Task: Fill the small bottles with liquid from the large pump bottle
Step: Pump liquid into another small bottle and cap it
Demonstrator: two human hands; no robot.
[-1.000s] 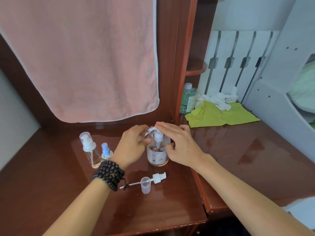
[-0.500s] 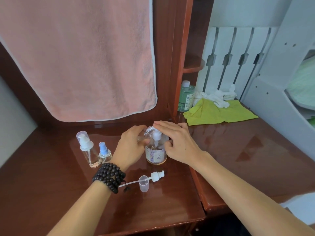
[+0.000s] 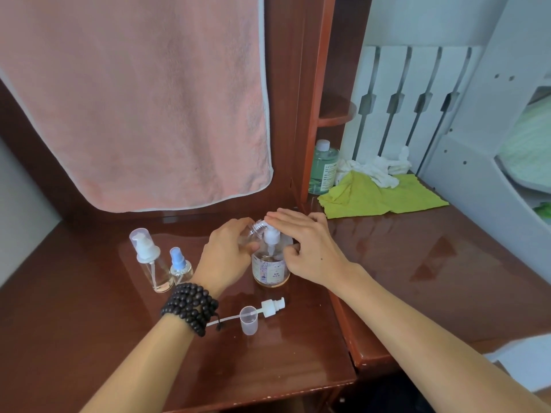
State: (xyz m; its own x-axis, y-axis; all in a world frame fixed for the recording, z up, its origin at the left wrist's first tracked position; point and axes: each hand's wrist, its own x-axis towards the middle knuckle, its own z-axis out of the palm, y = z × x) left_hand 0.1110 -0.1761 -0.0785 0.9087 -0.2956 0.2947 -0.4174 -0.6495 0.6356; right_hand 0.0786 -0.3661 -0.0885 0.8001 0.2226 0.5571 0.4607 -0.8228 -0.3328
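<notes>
Fingers of my right hand (image 3: pixel 310 248) are lying flat and straight across the top of the large pump bottle (image 3: pixel 270 268), pressing on its white pump head (image 3: pixel 270 236), while the thumb is tucking in beside the bottle's shoulder. I am curling my left hand (image 3: pixel 225 257) round a small clear bottle (image 3: pixel 253 232), tilting it so its threaded open neck is sitting right at the pump's nozzle; that grip is clamped on the small bottle, and the right one is staying apart, only pressing. The pump bottle is standing upright on the dark red-brown surface (image 3: pixel 89 338) between my two hands, with amber liquid showing low in it behind a pale label. To the left, well clear of my wrist with its dark bead bracelet (image 3: pixel 190 308), a taller clear bottle with a white pump and clear cap (image 3: pixel 149 260) is standing just beside a little spray bottle with a blue nozzle (image 3: pixel 179 265). Nearer to me, a loose white pump top with its long tube (image 3: pixel 269 307) is lying flat, touching a small clear cap (image 3: pixel 249 319). A pink towel (image 3: pixel 134 99) is hanging behind. Off to the right, a green bottle (image 3: pixel 323 168) is standing by a yellow-green cloth (image 3: pixel 381 198) and a crumpled white cloth (image 3: pixel 378 169).
</notes>
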